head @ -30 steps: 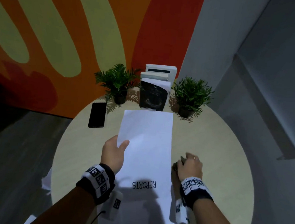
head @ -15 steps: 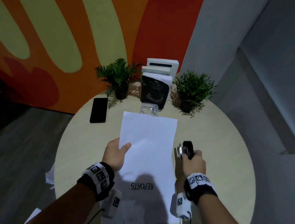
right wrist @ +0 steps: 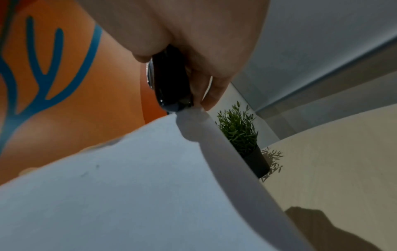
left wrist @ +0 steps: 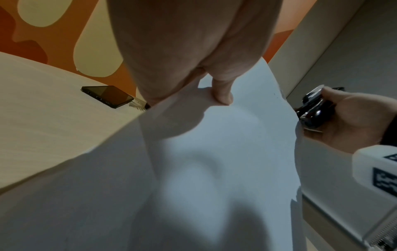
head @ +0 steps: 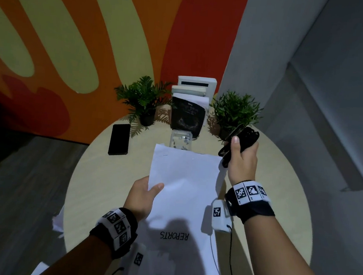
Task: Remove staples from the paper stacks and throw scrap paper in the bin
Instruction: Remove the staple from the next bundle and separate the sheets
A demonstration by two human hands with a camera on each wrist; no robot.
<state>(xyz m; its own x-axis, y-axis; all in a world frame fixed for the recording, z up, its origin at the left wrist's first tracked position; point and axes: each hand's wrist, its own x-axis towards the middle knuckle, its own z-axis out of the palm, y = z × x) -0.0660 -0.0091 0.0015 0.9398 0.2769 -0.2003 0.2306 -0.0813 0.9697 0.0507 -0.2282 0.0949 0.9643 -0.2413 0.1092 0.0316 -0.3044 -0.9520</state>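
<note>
A white paper stack (head: 185, 181) marked "REPORTS" is lifted off the round table (head: 98, 174). My left hand (head: 143, 194) pinches its left edge, thumb on top (left wrist: 222, 95). A small staple (head: 165, 155) shows near the stack's far left corner. My right hand (head: 241, 158) grips a black and chrome staple remover (head: 238, 140), raised beside the stack's far right corner. In the right wrist view the staple remover (right wrist: 169, 83) sits just above the paper's (right wrist: 128, 178) corner. The bin is not in view.
A black phone (head: 119, 139) lies at the table's left. A small clear box (head: 180, 142) sits just beyond the stack. Two potted plants (head: 143, 101) (head: 235, 113) flank upright books (head: 188, 113) at the back. More paper sheets (head: 59, 221) lie at the near left edge.
My right hand picked the staple remover up off the table beside the stack and raised it forward toward the far right corner. The left hand kept hold of the paper's left edge.
</note>
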